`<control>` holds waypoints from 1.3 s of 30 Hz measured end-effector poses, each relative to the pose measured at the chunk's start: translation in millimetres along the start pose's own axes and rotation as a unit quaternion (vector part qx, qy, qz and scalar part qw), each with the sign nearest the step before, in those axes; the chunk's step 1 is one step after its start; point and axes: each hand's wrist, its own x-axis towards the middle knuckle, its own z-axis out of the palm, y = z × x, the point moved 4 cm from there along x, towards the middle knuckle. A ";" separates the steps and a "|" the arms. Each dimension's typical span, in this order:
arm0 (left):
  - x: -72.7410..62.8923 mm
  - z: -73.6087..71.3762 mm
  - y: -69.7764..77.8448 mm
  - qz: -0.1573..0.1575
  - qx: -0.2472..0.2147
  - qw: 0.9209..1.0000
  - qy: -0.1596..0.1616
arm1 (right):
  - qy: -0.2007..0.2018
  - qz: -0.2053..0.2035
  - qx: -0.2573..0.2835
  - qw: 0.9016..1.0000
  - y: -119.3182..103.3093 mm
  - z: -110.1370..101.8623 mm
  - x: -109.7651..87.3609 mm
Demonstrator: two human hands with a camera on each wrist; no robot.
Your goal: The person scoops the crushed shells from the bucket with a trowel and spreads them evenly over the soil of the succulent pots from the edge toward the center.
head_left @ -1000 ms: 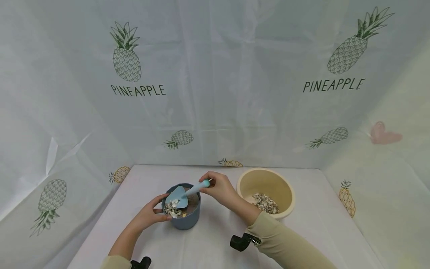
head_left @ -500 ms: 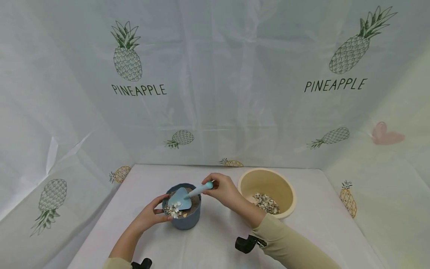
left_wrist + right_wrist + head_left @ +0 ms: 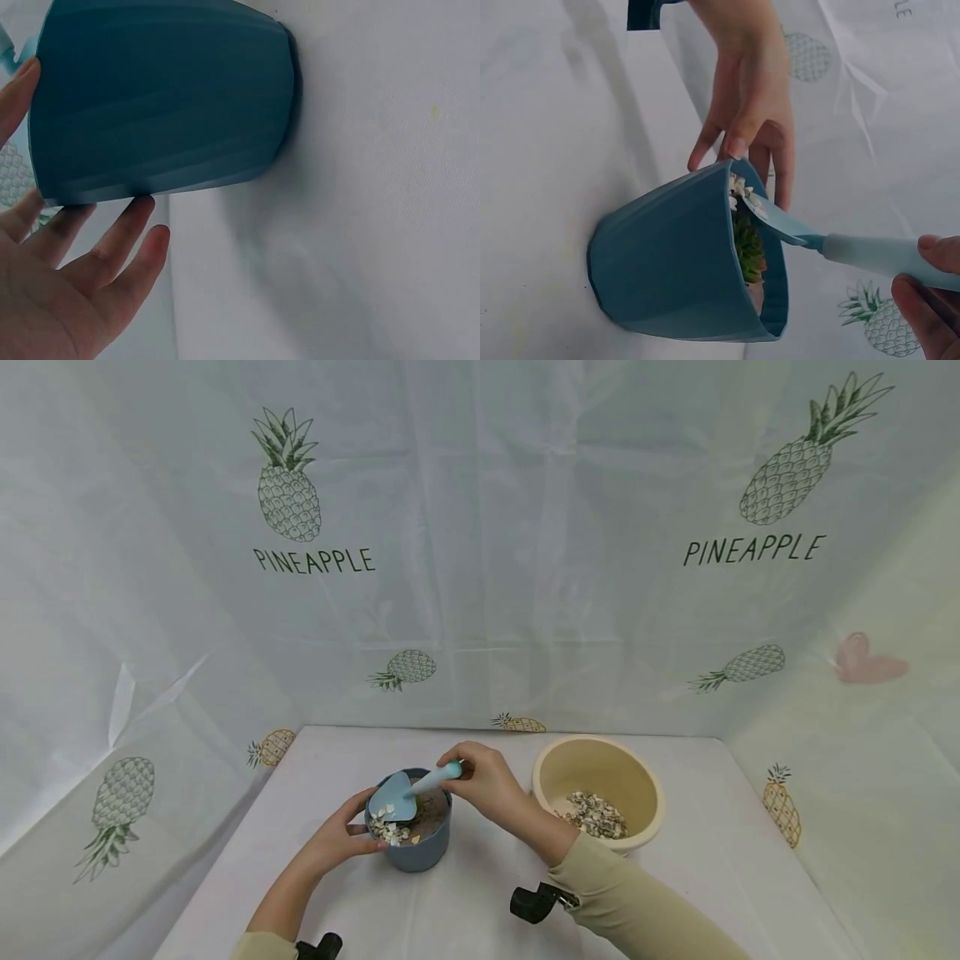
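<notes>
A blue flowerpot (image 3: 418, 857) stands on the table with grey-brown soil in it. My left hand (image 3: 339, 837) holds it at the left, thumb at the front rim; the left wrist view shows the fingertips (image 3: 142, 206) against the pot's side. My right hand (image 3: 486, 783) pinches a light-blue toy shovel (image 3: 394, 799) by the handle end. The blade tilts down inside the pot's rim, at the left. White and grey stone chips (image 3: 388, 833) lie under its edge, beside my left thumb. A green succulent (image 3: 748, 244) shows in the right wrist view, partly hidden by the rim.
Right of the pot, a cream-coloured tub (image 3: 607, 762) holds a heap of mixed stone chips (image 3: 595, 816); my right forearm passes by its near left side. A white cloth covers the table (image 3: 360, 747). Behind hangs a curtain (image 3: 480, 593) printed with pineapples.
The shovel shifted a little right, then back left over the chips along with my right hand. My left hand stays on the pot.
</notes>
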 end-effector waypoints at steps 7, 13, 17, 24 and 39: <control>-5.0 -1.6 16.3 0.011 0.087 0.996 0.024 | -0.002 -0.016 -0.008 1.000 -2.1 -1.3 -8.4; -8.4 -7.3 32.0 0.015 0.158 0.986 0.059 | -0.004 -0.038 -0.011 0.999 -2.4 -2.7 -13.3; -10.1 -9.4 40.2 0.028 0.171 0.982 0.081 | -0.010 -0.061 -0.012 0.998 -2.4 -6.0 -19.9; -15.0 -3.7 61.7 0.063 0.163 0.980 0.098 | -0.022 -0.109 -0.012 0.994 1.6 -14.6 -31.0; -4.7 55.0 93.9 0.084 0.129 0.987 0.037 | 0.046 -0.052 0.011 0.998 15.2 -76.4 -76.3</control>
